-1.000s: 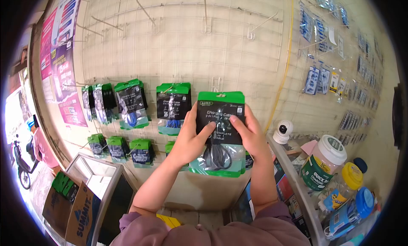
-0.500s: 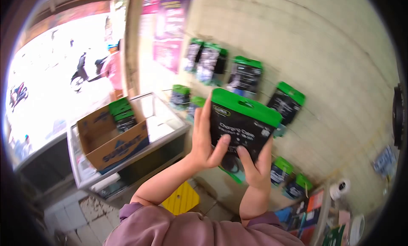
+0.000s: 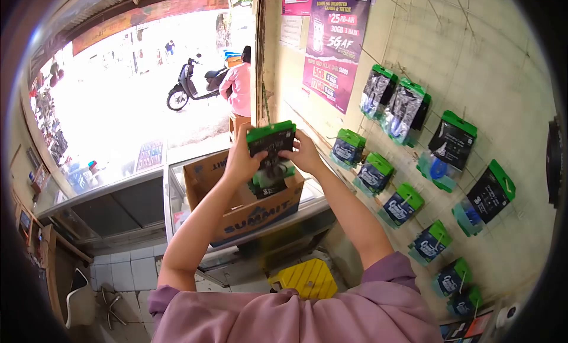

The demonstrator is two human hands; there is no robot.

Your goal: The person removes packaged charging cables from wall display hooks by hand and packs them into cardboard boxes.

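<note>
A black charging cable pack (image 3: 272,143) with a green top is held between both hands, above the cardboard box (image 3: 251,223) marked SUMMIT. My left hand (image 3: 239,159) grips its left edge, thumb across the front. On the opposite edge, my right hand (image 3: 307,152) pinches it with the thumb also in front. Below the printed panel, the pack's lower part and other dark packs inside the box overlap, so I cannot tell whether they touch. The box stands open on a glass display counter (image 3: 307,202).
Several green-topped cable packs (image 3: 402,205) hang from wall hooks on the right. A yellow stool (image 3: 307,278) stands below the counter. Outside the opening, a person in pink (image 3: 238,88) is near a parked scooter (image 3: 192,85). A white chair (image 3: 80,301) is at lower left.
My view has turned left toward the counter. Both hands have carried the charging cable pack from in front of the wall display to over the cardboard box, still gripping it.
</note>
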